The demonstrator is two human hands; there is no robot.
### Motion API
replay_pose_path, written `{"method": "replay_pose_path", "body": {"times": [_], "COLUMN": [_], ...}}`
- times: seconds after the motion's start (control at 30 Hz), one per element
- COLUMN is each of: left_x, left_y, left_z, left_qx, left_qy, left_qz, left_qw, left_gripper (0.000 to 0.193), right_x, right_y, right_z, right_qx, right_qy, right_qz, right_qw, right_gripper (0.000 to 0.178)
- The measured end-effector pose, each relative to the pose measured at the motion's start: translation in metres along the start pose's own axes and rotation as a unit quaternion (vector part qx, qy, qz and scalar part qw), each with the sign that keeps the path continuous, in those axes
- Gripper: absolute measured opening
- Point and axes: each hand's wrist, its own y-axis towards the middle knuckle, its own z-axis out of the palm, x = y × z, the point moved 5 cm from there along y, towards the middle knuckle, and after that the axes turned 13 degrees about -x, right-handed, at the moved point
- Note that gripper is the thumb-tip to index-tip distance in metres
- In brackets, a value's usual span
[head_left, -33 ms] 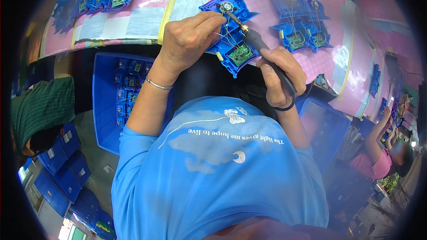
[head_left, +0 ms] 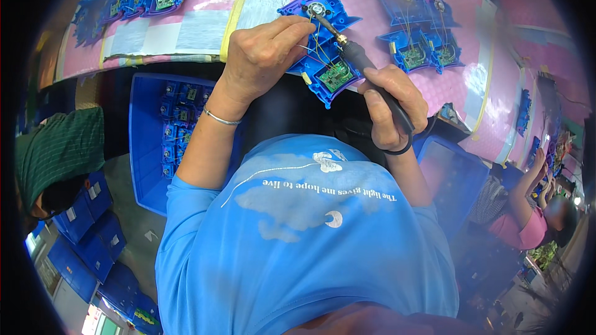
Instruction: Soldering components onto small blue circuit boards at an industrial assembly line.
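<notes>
My right hand (head_left: 396, 100) is wrapped round the dark handle of a soldering iron (head_left: 356, 57). The iron's tip meets the edge of a small round speaker (head_left: 317, 8) in a blue plastic housing half (head_left: 340, 20). Beside the speaker, my left hand (head_left: 264, 56) is closed in a pinch on a thin pale wire (head_left: 303, 46), whose end is hidden by the fingers. Yellowish wires run from the speaker to a green circuit board (head_left: 336, 77) in the nearer housing half, which juts over the table's front edge.
Similar wired housings (head_left: 412, 57) lie to the right on the pink table cover (head_left: 462, 84), with more housings (head_left: 166, 1) at far left. A blue bin (head_left: 144, 167) left of my lap holds several assemblies. Other people sit at both sides, including one in a pink sleeve (head_left: 528, 231).
</notes>
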Motion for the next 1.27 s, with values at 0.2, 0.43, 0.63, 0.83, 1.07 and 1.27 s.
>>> {"method": "replay_pose_path", "body": {"times": [0.2,0.43,0.63,0.83,1.07,1.27], "left_x": [0.0001,-0.0015,-0.0001,0.0000,0.0013,-0.0004], "left_y": [-0.0010,-0.0006,-0.0010,-0.0012,-0.0014,-0.0014], "left_z": [0.0008,0.0011,0.0014,0.0014,0.0006,-0.0018], "left_qx": [0.005,0.005,0.006,0.008,0.007,0.016], "left_qy": [-0.004,-0.012,-0.018,-0.021,-0.027,-0.032], "left_qz": [-0.004,-0.015,-0.021,-0.024,-0.024,-0.036], "left_qw": [1.000,1.000,1.000,0.999,0.999,0.999], "left_gripper": [0.033,0.034,0.036,0.036,0.038,0.036], "right_x": [-0.0014,-0.0008,-0.0018,-0.0014,0.0018,0.0040], "right_y": [-0.0006,-0.0021,-0.0023,-0.0024,-0.0010,-0.0016], "right_z": [-0.0020,-0.0029,-0.0032,-0.0032,-0.0030,-0.0067], "right_qx": [0.003,0.001,0.001,0.005,0.006,0.000], "right_qy": [-0.003,-0.002,-0.002,0.000,-0.012,-0.011], "right_qz": [-0.010,-0.006,0.003,0.001,0.002,0.000], "right_qw": [1.000,1.000,1.000,1.000,1.000,1.000], "right_gripper": [0.033,0.033,0.034,0.034,0.034,0.036]}}
